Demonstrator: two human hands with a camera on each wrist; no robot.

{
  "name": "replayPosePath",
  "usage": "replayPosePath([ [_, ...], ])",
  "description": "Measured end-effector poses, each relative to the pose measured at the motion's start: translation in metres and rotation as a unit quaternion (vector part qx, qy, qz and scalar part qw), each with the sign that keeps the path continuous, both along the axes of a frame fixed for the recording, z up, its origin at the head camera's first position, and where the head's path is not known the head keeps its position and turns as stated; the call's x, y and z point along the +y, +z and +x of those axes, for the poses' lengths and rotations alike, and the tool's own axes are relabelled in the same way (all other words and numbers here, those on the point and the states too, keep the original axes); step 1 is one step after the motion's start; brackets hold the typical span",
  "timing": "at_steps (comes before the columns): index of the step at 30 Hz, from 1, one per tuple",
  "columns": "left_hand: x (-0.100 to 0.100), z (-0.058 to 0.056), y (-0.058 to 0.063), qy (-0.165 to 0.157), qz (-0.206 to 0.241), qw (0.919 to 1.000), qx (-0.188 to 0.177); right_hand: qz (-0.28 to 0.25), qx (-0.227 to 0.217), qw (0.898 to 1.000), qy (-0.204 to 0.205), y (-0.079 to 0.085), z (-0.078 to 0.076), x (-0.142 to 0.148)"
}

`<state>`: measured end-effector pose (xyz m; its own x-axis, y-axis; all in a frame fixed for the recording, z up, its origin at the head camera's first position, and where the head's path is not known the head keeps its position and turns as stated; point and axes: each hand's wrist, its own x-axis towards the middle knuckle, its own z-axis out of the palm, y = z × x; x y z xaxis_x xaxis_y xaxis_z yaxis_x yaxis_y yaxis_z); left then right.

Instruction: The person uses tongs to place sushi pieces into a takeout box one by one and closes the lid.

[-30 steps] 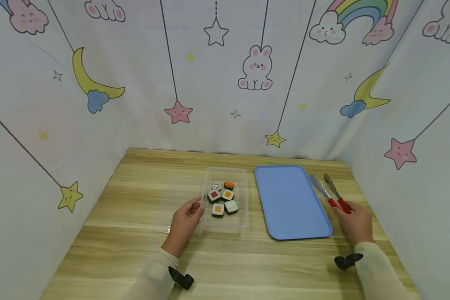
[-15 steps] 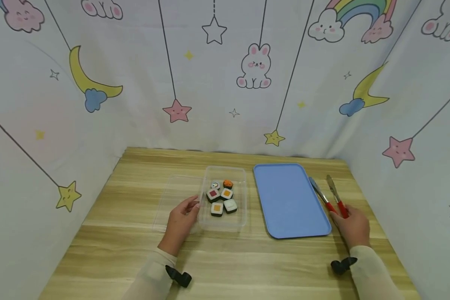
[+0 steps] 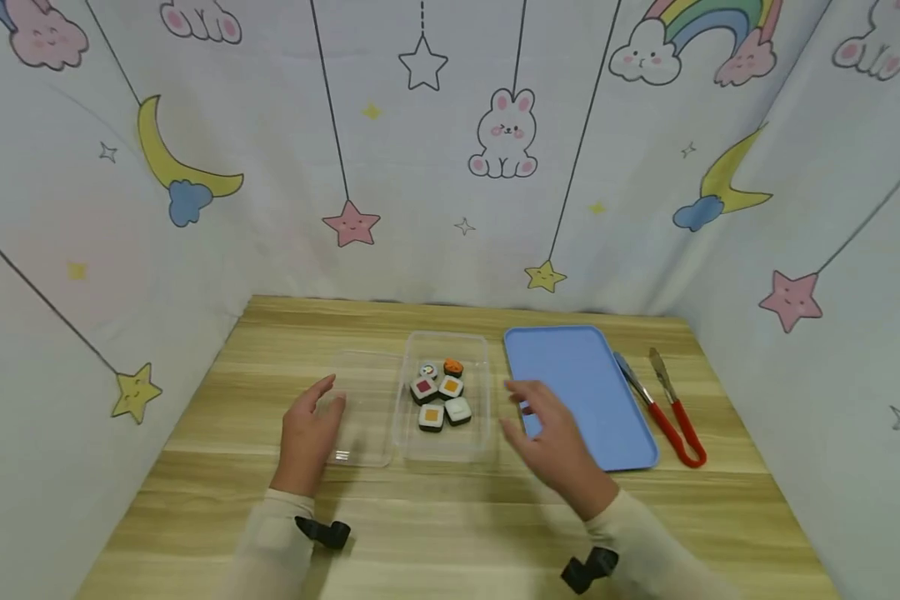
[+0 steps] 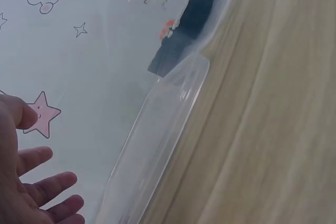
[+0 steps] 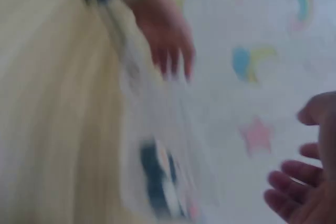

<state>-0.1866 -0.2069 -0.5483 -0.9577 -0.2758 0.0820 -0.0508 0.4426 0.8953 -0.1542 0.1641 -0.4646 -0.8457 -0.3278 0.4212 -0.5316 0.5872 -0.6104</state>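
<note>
My left hand (image 3: 307,442) hovers over the left edge of a clear plastic lid (image 3: 367,392), fingers spread and holding nothing. Right of that lid stands a clear plastic box (image 3: 442,450) with several sushi pieces in it; one is a white-topped piece (image 3: 457,410), another an orange-topped one (image 3: 453,367). In the left wrist view the sushi's dark sides (image 4: 194,19) show through the plastic. Between the box and the blue tray (image 3: 592,392), my right hand (image 3: 558,446) is in the air with parted fingers, overlapping the tray's left edge. The right wrist view is blurred.
Red-handled tongs (image 3: 678,429) lie right of the tray, their metal tips pointing to the back. Everything stands on a wood-grain table (image 3: 435,533). A white patterned curtain (image 3: 270,233) encloses the back and both sides.
My right hand has let go of the tongs and moved left across the tray toward the box. My left hand has drawn away from the box's left side, over the lid.
</note>
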Motion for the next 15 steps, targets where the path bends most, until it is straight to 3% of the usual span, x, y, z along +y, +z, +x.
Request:
replayPosePath([
  [3, -0.007, -0.005, 0.001, -0.009, -0.012, 0.9988, -0.047, 0.037, -0.092, 0.989, 0.113, -0.006, 0.011, -0.058],
  [5, -0.011, -0.008, 0.001, -0.014, -0.013, 0.9970, -0.075, 0.039, -0.167, 0.970, 0.174, -0.015, 0.013, -0.091],
  [7, -0.012, -0.010, 0.001, -0.019, -0.012, 0.9955, -0.092, 0.036, -0.228, 0.952, 0.203, -0.026, 0.012, -0.118],
  [10, -0.012, -0.012, 0.001, -0.024, -0.012, 0.9945, -0.101, 0.036, -0.283, 0.939, 0.194, -0.041, 0.008, -0.147],
  [15, -0.014, -0.010, -0.003, -0.027, -0.027, 0.9947, -0.096, 0.058, -0.319, 0.933, 0.153, -0.058, 0.006, -0.177],
])
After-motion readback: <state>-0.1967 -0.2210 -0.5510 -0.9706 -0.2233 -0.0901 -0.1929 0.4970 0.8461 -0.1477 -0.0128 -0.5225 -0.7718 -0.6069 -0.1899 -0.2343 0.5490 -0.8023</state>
